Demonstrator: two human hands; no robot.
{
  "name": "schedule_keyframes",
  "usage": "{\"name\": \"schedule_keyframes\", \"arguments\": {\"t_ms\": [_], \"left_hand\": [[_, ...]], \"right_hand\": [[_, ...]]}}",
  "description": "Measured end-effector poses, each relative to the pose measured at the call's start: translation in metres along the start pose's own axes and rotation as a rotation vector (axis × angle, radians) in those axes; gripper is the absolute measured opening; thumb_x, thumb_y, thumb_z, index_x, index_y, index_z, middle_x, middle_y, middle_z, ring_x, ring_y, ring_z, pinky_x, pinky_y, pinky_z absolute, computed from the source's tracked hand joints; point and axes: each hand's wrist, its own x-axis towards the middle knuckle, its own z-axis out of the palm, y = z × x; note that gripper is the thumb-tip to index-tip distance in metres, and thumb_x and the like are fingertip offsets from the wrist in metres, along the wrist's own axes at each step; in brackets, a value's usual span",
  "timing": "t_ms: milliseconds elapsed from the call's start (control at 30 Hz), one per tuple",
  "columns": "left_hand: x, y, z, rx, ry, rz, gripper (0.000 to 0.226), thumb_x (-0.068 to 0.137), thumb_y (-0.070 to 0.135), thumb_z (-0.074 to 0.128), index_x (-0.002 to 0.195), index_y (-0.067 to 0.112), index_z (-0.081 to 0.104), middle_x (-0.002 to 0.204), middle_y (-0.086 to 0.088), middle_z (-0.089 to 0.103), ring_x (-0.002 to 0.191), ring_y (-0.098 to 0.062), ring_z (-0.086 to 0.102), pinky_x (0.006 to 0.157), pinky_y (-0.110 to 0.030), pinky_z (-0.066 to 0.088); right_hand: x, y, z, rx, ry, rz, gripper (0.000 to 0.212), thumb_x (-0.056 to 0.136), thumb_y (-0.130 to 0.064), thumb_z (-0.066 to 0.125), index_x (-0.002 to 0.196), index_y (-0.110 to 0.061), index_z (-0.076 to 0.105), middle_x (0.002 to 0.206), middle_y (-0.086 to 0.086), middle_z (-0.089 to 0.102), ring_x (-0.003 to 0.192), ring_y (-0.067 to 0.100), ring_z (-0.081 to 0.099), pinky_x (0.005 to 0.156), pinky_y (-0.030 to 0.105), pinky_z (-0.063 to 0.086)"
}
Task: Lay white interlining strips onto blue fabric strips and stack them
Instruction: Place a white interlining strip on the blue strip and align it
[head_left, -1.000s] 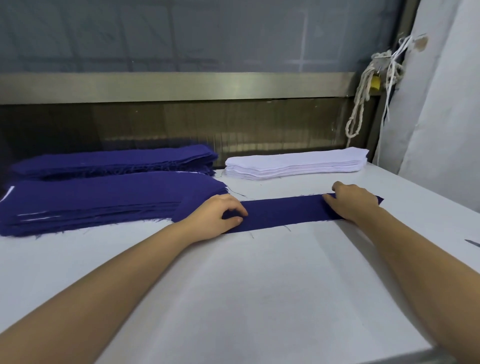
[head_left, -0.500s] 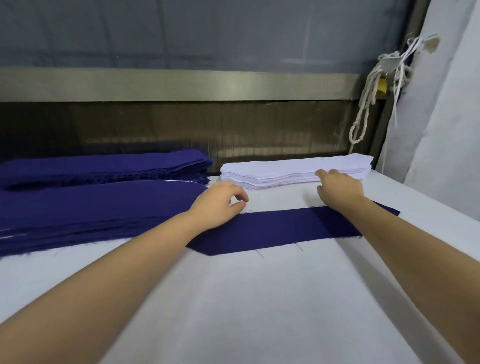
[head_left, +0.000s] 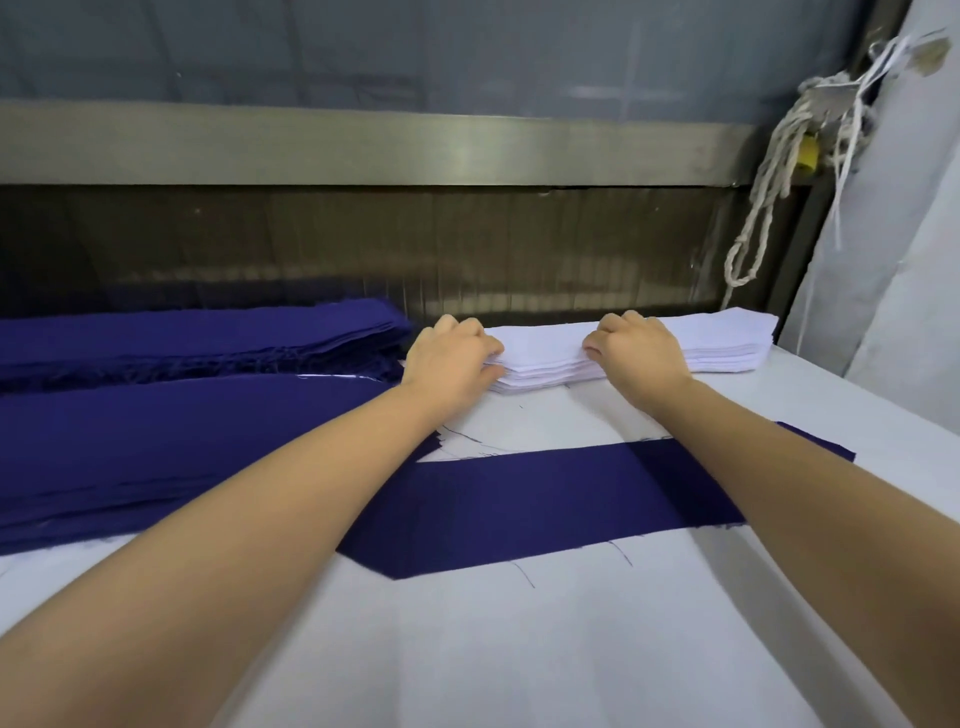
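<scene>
On the white table (head_left: 519, 649), a blue fabric stack (head_left: 182, 447) lies left. One flat blue strip (head_left: 545, 509), its left end slanted, lies nearer, partly hidden under both forearms. Behind it the white interlining stack (head_left: 727, 348) shows thin layers. The left hand (head_left: 449, 358) pinches its left end; the right hand (head_left: 639, 356) curls on top, grip unclear.

Table (head_left: 519, 649): near blue stack (head_left: 156, 457), far blue stack (head_left: 182, 338), interlining stack (head_left: 727, 348), single blue strip (head_left: 545, 504)

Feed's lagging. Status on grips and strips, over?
Left grip pinches end of white stack; right grip on top, hold unclear. Blue strip flat, uncovered. Nothing between them.
</scene>
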Motion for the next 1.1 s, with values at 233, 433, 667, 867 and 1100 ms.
{"name": "schedule_keyframes", "arguments": {"t_ms": [233,433,667,867,1100], "left_hand": [[0.013,0.009,0.001,0.081,-0.002,0.098,0.029,0.099,0.028,0.04,0.11,0.02,0.065,0.115,0.004,0.056,0.107,-0.021,0.042,0.087,-0.029,0.03],[0.02,0.014,-0.005,0.09,0.062,0.102,0.022,0.096,0.012,0.04,0.089,0.017,0.06,0.101,0.0,0.06,0.099,-0.024,0.045,0.08,-0.029,0.032],[0.028,0.014,-0.009,-0.023,0.101,0.056,0.014,0.092,0.015,0.055,0.101,0.012,0.065,0.104,-0.001,0.063,0.1,-0.021,0.047,0.071,-0.028,0.032],[0.025,0.006,-0.014,-0.104,0.102,0.088,0.02,0.089,0.022,0.063,0.104,0.009,0.067,0.099,-0.005,0.062,0.091,-0.016,0.041,0.077,-0.031,0.039],[0.014,-0.009,-0.013,-0.044,0.14,0.086,0.023,0.097,0.022,0.05,0.11,0.017,0.069,0.099,-0.003,0.053,0.099,-0.02,0.048,0.068,-0.031,0.038]], "right_hand": [[0.005,0.008,0.002,0.14,-0.001,-0.099,0.028,0.101,-0.025,0.04,0.116,-0.02,0.063,0.118,-0.002,0.06,0.103,0.021,0.049,0.083,0.028,0.029],[0.013,0.005,-0.001,0.132,0.025,-0.041,0.024,0.095,-0.007,0.045,0.107,-0.014,0.064,0.109,0.003,0.063,0.097,0.023,0.052,0.082,0.03,0.035],[0.02,0.003,-0.009,0.537,0.039,0.201,0.009,0.09,-0.018,0.06,0.091,-0.01,0.065,0.095,0.004,0.065,0.096,0.022,0.053,0.075,0.03,0.041],[0.02,0.01,-0.002,0.443,0.069,0.149,0.014,0.093,-0.018,0.056,0.104,-0.012,0.063,0.098,0.004,0.065,0.1,0.025,0.052,0.083,0.03,0.031],[0.014,0.019,0.005,0.262,0.072,0.144,0.025,0.097,-0.021,0.049,0.102,-0.016,0.073,0.105,0.006,0.065,0.098,0.027,0.048,0.079,0.032,0.028]]}}
